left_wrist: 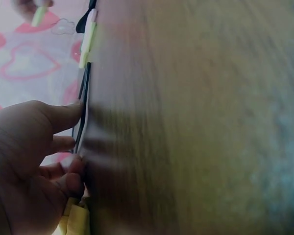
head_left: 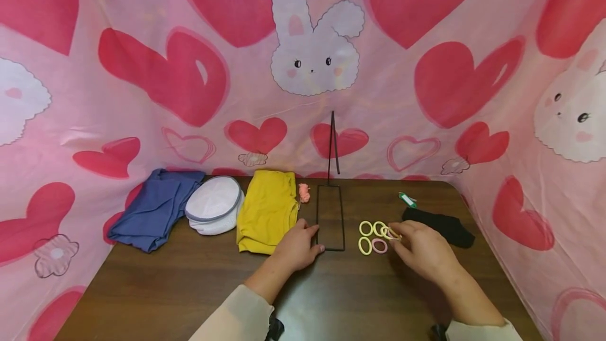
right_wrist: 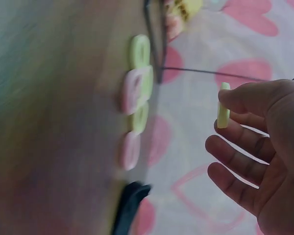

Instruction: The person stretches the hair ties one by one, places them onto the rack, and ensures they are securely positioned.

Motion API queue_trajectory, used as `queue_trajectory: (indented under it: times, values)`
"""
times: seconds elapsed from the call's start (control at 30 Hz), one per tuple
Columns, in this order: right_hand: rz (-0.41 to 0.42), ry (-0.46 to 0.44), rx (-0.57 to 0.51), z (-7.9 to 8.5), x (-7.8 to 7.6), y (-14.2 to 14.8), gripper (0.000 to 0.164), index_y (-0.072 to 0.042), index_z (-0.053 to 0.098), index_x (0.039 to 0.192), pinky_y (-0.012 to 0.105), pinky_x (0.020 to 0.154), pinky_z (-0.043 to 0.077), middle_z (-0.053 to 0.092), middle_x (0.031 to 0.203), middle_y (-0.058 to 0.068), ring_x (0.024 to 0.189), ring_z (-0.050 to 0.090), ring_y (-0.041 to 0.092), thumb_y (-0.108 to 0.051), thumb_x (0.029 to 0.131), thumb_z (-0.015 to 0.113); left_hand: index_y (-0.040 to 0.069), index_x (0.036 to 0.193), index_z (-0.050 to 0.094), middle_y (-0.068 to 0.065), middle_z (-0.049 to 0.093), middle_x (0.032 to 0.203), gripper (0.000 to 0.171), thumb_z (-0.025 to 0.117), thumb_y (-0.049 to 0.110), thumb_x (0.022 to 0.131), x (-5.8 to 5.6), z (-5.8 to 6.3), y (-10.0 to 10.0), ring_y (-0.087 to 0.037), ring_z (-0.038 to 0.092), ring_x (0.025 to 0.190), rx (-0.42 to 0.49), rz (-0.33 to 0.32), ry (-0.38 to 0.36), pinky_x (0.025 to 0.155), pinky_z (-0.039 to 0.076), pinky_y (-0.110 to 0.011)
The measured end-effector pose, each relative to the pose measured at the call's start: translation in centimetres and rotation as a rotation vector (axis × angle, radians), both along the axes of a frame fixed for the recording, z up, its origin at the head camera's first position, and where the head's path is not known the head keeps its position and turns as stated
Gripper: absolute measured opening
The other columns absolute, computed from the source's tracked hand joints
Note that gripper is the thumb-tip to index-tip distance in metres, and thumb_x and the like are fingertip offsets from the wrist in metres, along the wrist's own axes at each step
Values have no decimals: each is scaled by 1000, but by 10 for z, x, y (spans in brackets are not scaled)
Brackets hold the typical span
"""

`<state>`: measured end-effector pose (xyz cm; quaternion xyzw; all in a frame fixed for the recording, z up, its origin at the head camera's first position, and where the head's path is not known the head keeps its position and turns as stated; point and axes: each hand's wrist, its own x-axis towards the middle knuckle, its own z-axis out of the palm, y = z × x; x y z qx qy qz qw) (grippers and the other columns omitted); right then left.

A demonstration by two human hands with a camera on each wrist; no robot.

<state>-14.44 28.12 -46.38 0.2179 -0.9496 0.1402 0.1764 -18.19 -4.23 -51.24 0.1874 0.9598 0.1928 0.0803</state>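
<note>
My right hand (head_left: pixel 423 249) is raised a little over the table and pinches a pale yellow ring (right_wrist: pixel 224 110) between thumb and index finger, its other fingers spread. Below it lies a loose group of rings: yellow ones (head_left: pixel 364 246) and pink ones (head_left: pixel 379 246), some overlapping. My left hand (head_left: pixel 298 246) rests at the left side of a black wire stand (head_left: pixel 343 225). Thumb and fingertips touch the rectangular base near its front left corner. From the back of the base a thin upright rises, with a slanting arm at its top.
Left of the stand lie folded yellow cloth (head_left: pixel 267 209), a white mesh bag with grey rim (head_left: pixel 215 199), and folded blue cloth (head_left: pixel 156 209). A pink yarn bundle (head_left: pixel 304 192) sits behind my left hand. A green tag (head_left: pixel 407 200) and black cloth (head_left: pixel 440 227) lie right.
</note>
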Motion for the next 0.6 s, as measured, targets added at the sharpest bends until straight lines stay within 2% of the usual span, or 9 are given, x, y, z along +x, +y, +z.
queue_trajectory:
  times: [0.13,0.33,0.47,0.6]
  values:
    - [37,88,-23,14,0,-10,34,-11,79,114,45,75,58,75,102,0,89,71,17,-21,82,84,9,144,63,-9,57,111,61,74,45,95,0,-2,2,-16,54,82,-20,-1,19,82,54,-34]
    - [89,124,-75,35,-3,-28,35,-11,79,114,43,76,58,75,104,-1,91,71,17,-21,81,86,9,143,64,-9,56,110,61,74,45,95,-1,-4,4,-16,55,82,-29,4,30,81,53,-34]
    - [151,168,-114,50,-7,-38,36,-10,78,115,42,74,59,75,105,-1,91,71,17,-18,81,85,9,142,66,-9,56,106,61,76,45,93,-2,-6,5,-16,54,79,-31,6,46,78,53,-33]
    - [218,220,-149,69,-11,-49,36,-9,78,116,41,80,57,74,106,1,95,71,18,-19,82,84,10,140,67,-9,56,104,60,78,44,92,-3,-6,6,-17,53,77,-31,16,61,77,53,-34]
